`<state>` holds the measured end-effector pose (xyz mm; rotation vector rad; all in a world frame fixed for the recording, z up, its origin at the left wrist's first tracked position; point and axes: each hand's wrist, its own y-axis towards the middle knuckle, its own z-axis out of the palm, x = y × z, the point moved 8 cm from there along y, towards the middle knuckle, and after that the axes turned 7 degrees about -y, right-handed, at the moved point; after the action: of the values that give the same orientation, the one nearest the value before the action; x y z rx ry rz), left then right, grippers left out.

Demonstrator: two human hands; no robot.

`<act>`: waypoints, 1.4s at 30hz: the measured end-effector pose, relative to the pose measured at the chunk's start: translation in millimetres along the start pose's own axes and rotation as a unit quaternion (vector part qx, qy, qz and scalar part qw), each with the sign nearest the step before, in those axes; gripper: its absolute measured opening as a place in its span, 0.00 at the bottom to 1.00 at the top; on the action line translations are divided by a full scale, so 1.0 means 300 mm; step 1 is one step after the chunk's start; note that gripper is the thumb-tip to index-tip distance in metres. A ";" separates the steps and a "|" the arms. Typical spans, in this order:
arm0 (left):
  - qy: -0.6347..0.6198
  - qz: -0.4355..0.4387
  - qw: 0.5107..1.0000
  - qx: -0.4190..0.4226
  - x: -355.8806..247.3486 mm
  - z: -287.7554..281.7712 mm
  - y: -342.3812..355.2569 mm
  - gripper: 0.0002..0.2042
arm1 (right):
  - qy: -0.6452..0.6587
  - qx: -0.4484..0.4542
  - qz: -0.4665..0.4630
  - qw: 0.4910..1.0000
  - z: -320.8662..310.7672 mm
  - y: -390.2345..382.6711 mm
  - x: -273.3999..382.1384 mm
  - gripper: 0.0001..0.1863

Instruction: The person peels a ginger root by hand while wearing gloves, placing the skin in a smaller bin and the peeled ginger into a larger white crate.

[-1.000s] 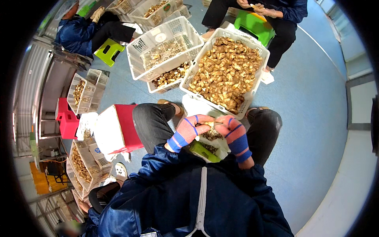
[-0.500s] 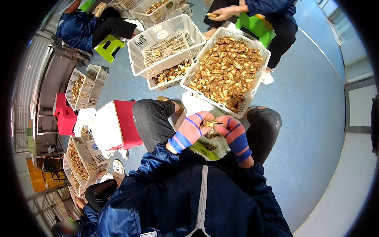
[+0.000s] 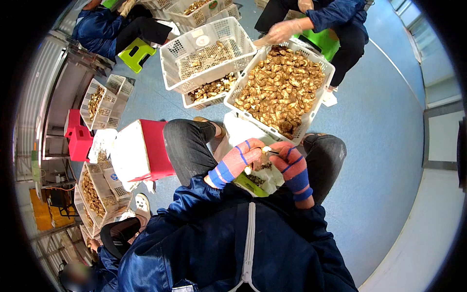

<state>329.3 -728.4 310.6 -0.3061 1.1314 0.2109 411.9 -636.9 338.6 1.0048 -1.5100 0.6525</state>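
Observation:
Both my hands wear pink and blue striped knit gloves and meet above my lap. My left hand (image 3: 243, 156) is closed around a brownish mushroom (image 3: 266, 149) with a pale cut end. A white tip (image 3: 248, 170) shows below its fingers; what it belongs to is hidden. My right hand (image 3: 293, 168) is closed on a thin dark tool, which looks like a small knife (image 3: 274, 153), its point at the mushroom. Beneath them, dark trimmings lie on a white bag (image 3: 272, 176) over a green stool (image 3: 250, 185). Just ahead stands a white crate (image 3: 318, 104) heaped with brown mushrooms.
Left of that crate, a nearly bare white crate (image 3: 208, 73) rests on another holding mushrooms. A pink box (image 3: 158, 148) with a white top stands by my left knee. A co-worker's gloved hand (image 3: 284, 31) reaches to the heaped crate's far edge. More crates (image 3: 109, 192) line the left.
My hands have drawn slightly apart, and the mushroom's pale end and the dark tool now show between them. The co-worker's hand has moved down to the crate. A few mushrooms appear in the nearly bare crate.

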 end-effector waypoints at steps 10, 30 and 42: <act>0.075 -0.009 0.996 -0.049 -0.003 -0.011 -0.017 0.14 | -0.156 -0.026 -0.066 0.985 0.006 -0.002 0.026 0.10; -0.155 0.031 0.987 -0.010 0.050 0.006 -0.003 0.15 | -0.209 -0.030 -0.101 0.972 0.015 0.000 0.036 0.09; -0.731 -0.231 0.635 0.093 0.167 0.082 0.006 0.12 | 0.035 -0.004 0.124 0.992 -0.008 0.004 -0.059 0.07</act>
<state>370.3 -717.8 274.3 -0.1319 -0.5917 -0.1460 411.8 -630.0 322.0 0.7851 -1.5871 0.8480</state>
